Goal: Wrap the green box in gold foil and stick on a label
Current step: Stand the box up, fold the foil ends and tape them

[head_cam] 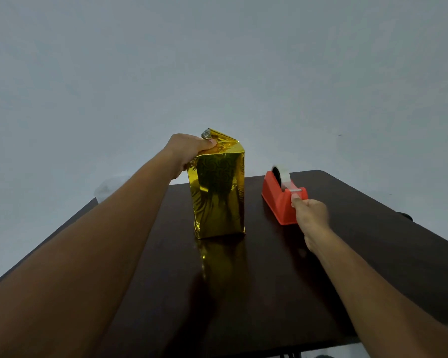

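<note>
Glossy dark table [347, 254], crinkled gold-foil box [219, 195]

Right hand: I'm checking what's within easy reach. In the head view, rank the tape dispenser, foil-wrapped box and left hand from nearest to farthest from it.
From the right hand:
1. Tape dispenser, touching, just ahead.
2. Foil-wrapped box, upright, to its left.
3. Left hand, holding the box top, farthest left.

The wrapped box [219, 192] stands upright on the table [373, 254], left of centre. The tape dispenser [282, 200] sits on the table to its right, apart from it. The left hand [189, 153] rests at the box's upper left corner, thumb on the top fold. The right hand [311, 215] is at the dispenser's near end, touching the tape [285, 177] end. A wall [217, 60] stands behind the table.
</note>
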